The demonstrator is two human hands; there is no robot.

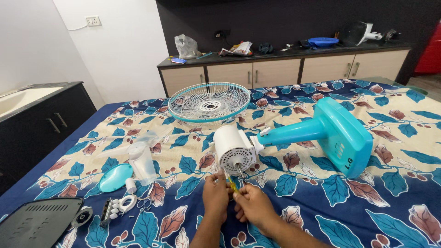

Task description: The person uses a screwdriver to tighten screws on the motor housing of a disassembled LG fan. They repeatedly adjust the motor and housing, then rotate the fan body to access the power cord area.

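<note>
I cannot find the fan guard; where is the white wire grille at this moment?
In the head view, the white wire grille lies on the leaf-patterned bedsheet, left of centre, behind the white motor housing and before the cabinets.

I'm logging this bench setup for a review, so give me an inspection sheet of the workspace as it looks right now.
Surface: bed sheet, blue with a leaf print, covers the work area.
Job's things: white fan motor housing on a teal fan stand lies on its side; yellow-handled screwdriver points at it.
Clutter: wire fan guard, clear fan blade, teal cap, small white parts, black panel.
Grippers: left hand and right hand both grip the screwdriver.
Cables: nothing seen.
Surroundings: wall socket; cluttered cabinet counter behind.
</note>
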